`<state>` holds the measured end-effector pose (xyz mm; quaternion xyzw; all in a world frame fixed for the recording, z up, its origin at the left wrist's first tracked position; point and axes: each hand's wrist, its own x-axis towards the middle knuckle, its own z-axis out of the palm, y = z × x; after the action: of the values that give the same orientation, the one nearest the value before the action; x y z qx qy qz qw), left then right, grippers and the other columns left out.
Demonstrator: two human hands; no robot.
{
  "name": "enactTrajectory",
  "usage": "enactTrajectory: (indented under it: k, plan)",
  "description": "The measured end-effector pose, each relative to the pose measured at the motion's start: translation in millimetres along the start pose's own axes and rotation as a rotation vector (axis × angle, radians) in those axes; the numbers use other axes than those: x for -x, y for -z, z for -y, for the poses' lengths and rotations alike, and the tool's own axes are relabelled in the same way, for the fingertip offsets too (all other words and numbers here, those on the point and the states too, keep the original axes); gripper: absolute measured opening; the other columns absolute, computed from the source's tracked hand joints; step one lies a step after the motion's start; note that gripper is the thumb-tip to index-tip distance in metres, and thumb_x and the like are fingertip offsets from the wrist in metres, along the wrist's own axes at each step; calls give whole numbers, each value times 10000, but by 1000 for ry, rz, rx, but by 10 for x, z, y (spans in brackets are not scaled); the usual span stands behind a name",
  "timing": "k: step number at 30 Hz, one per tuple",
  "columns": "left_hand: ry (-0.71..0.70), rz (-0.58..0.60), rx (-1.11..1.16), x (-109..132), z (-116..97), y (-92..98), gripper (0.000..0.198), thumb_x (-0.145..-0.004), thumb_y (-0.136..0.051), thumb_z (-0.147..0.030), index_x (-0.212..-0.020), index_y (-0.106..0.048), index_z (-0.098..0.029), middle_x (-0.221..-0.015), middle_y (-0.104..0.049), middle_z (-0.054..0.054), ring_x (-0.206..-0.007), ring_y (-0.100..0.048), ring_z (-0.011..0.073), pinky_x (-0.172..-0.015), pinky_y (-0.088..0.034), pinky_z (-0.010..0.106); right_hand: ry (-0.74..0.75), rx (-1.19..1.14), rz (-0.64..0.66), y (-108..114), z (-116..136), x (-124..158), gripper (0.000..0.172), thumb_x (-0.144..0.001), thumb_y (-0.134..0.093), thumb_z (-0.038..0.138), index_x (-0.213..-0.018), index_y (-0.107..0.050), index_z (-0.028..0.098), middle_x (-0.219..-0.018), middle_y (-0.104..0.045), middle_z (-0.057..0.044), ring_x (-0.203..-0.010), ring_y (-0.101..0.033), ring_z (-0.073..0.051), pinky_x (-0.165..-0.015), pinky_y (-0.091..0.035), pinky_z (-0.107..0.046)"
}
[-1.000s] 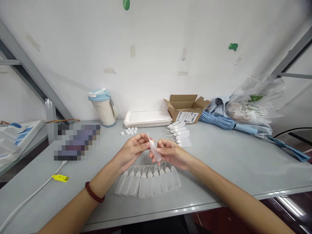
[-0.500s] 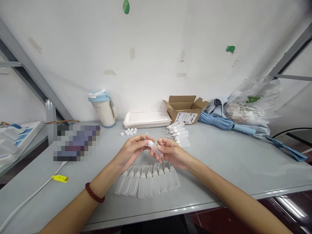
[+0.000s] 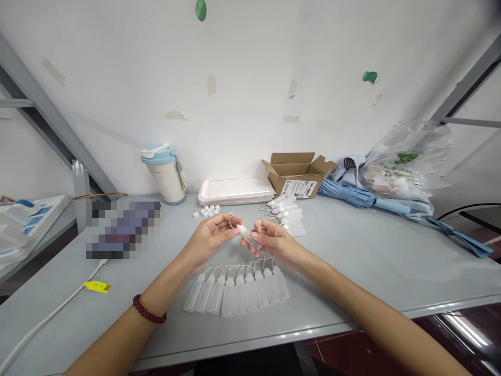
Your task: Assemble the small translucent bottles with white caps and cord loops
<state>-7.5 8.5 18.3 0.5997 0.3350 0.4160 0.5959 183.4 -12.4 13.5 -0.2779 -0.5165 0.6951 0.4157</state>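
Together, the left hand (image 3: 209,237) and right hand (image 3: 274,241) pinch one small dropper bottle (image 3: 250,237) between closed fingertips, tilted, above a row of bottles (image 3: 238,286) on the table (image 3: 352,250).

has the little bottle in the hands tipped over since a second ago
Yes. The small bottle stood nearly upright between both hands; now it lies tilted, nozzle toward the left hand, above the unmoved row of bottles on the table.

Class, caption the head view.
Both hands, left hand and right hand, hold a small squeeze bottle above a row of bottles.
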Motion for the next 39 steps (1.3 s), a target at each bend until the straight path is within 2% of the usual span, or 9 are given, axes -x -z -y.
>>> enactTrajectory:
  k: [4, 8, 18, 20, 23, 26, 28, 32, 39]
  plan:
    - [38, 70, -19, 3, -5, -38, 201, -826, -609, -359, -858, -602, -161, -744, -617, 6, -768, -581, 146, -820, -427, 321, 35, 60, 8, 2, 16, 4, 341, -791, -652, 366, -724, -359, 206, -724, -615, 2, -637, -550, -112, -601, -399, -254]
    - [69, 62, -43, -25, 34, -55, 264, -819, -610, -400, -730, -558, -157, -705, -607, 6, -729, -562, 142, -753, -431, 307, 42, 96, 32, 47, 3, 8, 307, -811, -634, 362, -745, -378, 205, -691, -572, 21, -643, -545, -113, -600, -397, -253]
    - [6, 165, -86, -32, 23, 23, 174, -821, -613, -323, -895, -609, -166, -787, -609, 15, -777, -575, 151, -739, -426, 286, -7, 68, 67, 69, -34, -3, 332, -793, -631, 381, -743, -351, 209, -769, -596, -3, -612, -523, -106, -594, -392, -262]
    - [48, 157, -92, -35, 22, 32, 181, -814, -614, -330, -883, -613, -163, -792, -612, 24, -791, -573, 158, -737, -432, 283, 19, 157, 65, 58, -46, -1, 301, -821, -581, 376, -741, -341, 214, -748, -580, -1, -616, -509, -113, -595, -391, -267]
    - [117, 105, -103, -43, 33, 21, 268, -808, -597, -411, -842, -619, -146, -814, -609, 56, -817, -566, 180, -697, -454, 284, 131, 504, -32, 49, -67, 12, 183, -865, -485, 293, -757, -358, 218, -701, -533, 9, -618, -477, -126, -591, -372, -270]
    - [203, 10, -136, -46, 43, -9, 405, -788, -570, -525, -763, -607, -123, -775, -574, 61, -723, -554, 168, -591, -456, 268, 294, 889, -123, 53, -92, 19, 103, -869, -435, 214, -785, -376, 221, -753, -536, -12, -646, -465, -143, -597, -357, -278]
    - [252, -4, -145, -43, 45, -30, 447, -779, -562, -558, -718, -594, -117, -731, -552, 44, -635, -536, 141, -540, -438, 258, 383, 1027, -137, 63, -110, 15, 91, -874, -419, 201, -796, -378, 223, -823, -553, -42, -705, -487, -161, -628, -376, -295]
    - [262, 47, -105, -29, 40, -52, 414, -777, -585, -522, -684, -594, -119, -677, -551, 25, -582, -524, 122, -532, -422, 254, 488, 1117, -145, 92, -144, -2, 44, -880, -415, 186, -878, -431, 226, -848, -567, -66, -788, -523, -192, -685, -419, -329]
    - [144, 64, -99, -16, 23, -26, 302, -774, -634, -429, -734, -639, -130, -724, -584, 30, -644, -540, 128, -603, -444, 262, 553, 1169, -224, 126, -144, -3, 106, -906, -466, 249, -1008, -478, 224, -927, -598, -84, -776, -560, -190, -688, -448, -323]
